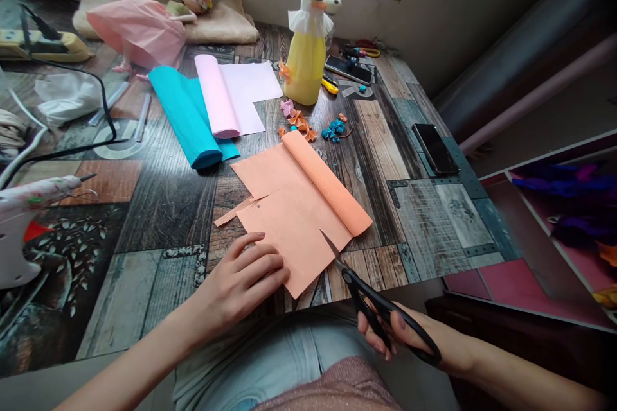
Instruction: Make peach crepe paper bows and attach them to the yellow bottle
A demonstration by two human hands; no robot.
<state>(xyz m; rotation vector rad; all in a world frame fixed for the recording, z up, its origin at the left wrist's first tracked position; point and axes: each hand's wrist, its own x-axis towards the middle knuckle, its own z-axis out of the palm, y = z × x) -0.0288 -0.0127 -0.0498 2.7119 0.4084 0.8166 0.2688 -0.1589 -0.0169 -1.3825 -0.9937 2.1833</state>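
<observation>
A partly unrolled sheet of orange crepe paper (pixel 289 205) lies at the table's near edge, with a narrow cut strip (pixel 236 210) sticking out on its left. My left hand (pixel 241 279) rests on the sheet's near left corner, fingers curled and pressing it down. My right hand (pixel 405 334) is closed round the handles of black scissors (pixel 371 305). Their blades touch the sheet's near right edge.
Teal (pixel 187 119) and pink (pixel 226 99) paper rolls lie further back. A yellow bottle (pixel 306 64) stands behind small paper flowers (pixel 315 125). A glue gun (pixel 24 218) lies left, a phone (pixel 434 148) right, another phone (pixel 348 69) at the back. Purple material (pixel 569 199) lies on a shelf at the right.
</observation>
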